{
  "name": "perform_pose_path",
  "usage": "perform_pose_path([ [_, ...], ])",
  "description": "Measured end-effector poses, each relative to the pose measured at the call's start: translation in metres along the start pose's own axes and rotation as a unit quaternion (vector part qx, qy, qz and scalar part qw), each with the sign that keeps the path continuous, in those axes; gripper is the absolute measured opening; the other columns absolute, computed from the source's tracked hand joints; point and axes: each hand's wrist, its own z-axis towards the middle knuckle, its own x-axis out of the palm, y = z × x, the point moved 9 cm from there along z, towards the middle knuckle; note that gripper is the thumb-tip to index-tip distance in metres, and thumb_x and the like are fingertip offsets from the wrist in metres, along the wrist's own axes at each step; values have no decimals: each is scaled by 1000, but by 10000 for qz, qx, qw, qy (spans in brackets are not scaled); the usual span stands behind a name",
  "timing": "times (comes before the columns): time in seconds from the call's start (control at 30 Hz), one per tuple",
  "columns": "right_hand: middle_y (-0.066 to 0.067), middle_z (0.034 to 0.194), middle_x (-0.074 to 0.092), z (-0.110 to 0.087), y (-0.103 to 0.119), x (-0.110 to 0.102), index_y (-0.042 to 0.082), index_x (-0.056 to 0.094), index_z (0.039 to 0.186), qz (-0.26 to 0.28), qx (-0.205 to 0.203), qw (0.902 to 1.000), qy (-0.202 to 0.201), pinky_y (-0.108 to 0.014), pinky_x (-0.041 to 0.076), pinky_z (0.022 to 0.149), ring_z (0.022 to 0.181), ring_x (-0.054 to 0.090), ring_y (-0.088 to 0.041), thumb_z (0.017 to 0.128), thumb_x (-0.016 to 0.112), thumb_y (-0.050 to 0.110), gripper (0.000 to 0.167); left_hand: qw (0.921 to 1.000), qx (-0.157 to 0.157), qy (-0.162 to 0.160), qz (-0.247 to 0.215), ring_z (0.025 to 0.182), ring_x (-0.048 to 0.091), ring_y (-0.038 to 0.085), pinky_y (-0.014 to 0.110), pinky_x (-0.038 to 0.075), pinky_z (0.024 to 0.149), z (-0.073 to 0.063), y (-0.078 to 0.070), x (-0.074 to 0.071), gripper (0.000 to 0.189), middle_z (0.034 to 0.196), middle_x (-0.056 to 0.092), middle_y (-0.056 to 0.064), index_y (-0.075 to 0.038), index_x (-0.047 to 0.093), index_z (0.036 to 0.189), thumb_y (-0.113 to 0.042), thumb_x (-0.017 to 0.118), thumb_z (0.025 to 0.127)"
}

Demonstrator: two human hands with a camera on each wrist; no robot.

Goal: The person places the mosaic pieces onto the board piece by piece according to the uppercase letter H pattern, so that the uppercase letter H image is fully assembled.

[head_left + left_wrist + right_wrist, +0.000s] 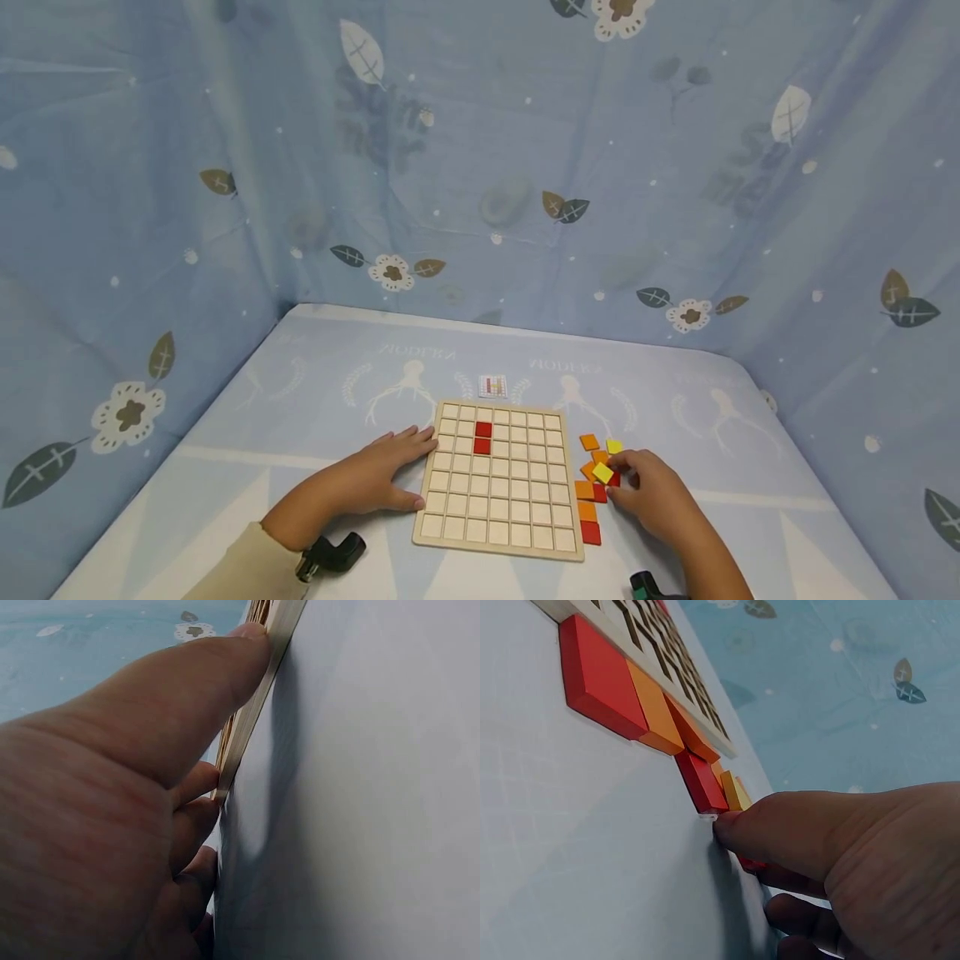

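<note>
A wooden grid board (498, 548) lies on the table, with two red tiles (483, 437) in adjoining cells of one column. My left hand (367, 475) rests at the board's left edge, fingers spread. Its thumb (225, 667) touches the board's side in the left wrist view. To the right of the board, my right hand (656, 492) reaches into loose tiles. Its thumb and index finger stand apart around a red tile (748, 864), which the hand partly hides. Close by lie a yellow tile (603, 473) and another red tile (699, 782).
Several orange tiles, one orange tile (588, 442) among them, lie beside the board's right edge. A yellow tile (615, 447) sits at the group's far end and a red tile (590, 533) at its near end. Behind the board lies a small patterned card (492, 386).
</note>
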Motion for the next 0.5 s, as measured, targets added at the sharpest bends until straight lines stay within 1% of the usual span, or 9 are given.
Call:
perform_pose_path([
  [0.1,-4,114,66,0,1,-1,11,73,122,-7,26,10000,11,-48,59,95,94,56,-20,84,88,19,41,10000,23,4,-29,163,16,33,59,11,131,0,1,0,94,174,26,-1,-18,38,164,-49,83,87],
  [0.33,-1,108,65,-1,3,-1,13,73,117,-40,-21,10000,33,-40,57,87,91,55,-19,87,86,17,33,10000,84,7,-31,163,16,33,59,10,131,-1,2,1,94,174,25,-1,-17,37,164,-49,82,88],
  [0.5,-1,107,65,0,2,-1,13,73,116,-73,-29,10000,19,-41,58,88,91,55,-19,87,85,16,32,9999,139,5,-39,162,16,35,61,10,130,-2,-1,0,95,174,26,2,-15,37,164,-50,81,88],
])
